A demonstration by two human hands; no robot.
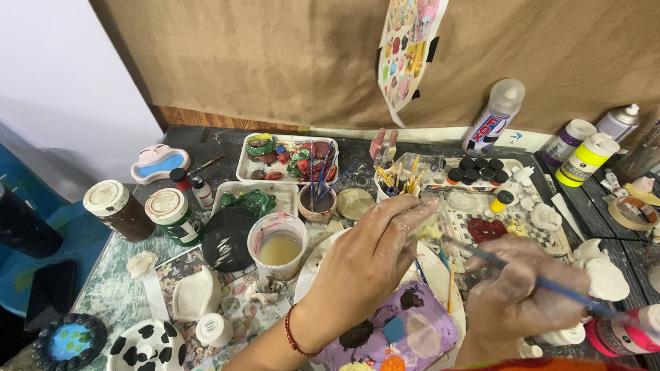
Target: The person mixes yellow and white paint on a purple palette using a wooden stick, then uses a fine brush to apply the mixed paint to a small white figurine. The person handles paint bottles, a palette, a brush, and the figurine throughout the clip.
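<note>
Painting step in hand, as I judge it: small plaster piece being coloured with a fine brush.

Nearest me, just under my left wrist: purple palette (400, 334) with dabs of black, blue, orange and pale yellow.

My right hand (516, 292) is closed around a thin blue-handled paintbrush (538, 281), pinched like a pen; bristle end points up-left toward my left hand.

My left hand (369, 263) reaches forward, fingertips (416, 212) pressed together on a small pale yellowish piece (429, 231). Mostly hidden by the fingers; cannot tell its shape.

Left of that hand: cup of cloudy rinse water (278, 246). Beyond the fingertips: checkered tray (466, 227) with unpainted white casts, one red piece among them. Farther off: cup of brushes (394, 180), row of small black-capped paint pots (478, 170).

Judgement: next move calls for a steady pinch on the piece and the brush tip brought onto it lightly.
</note>
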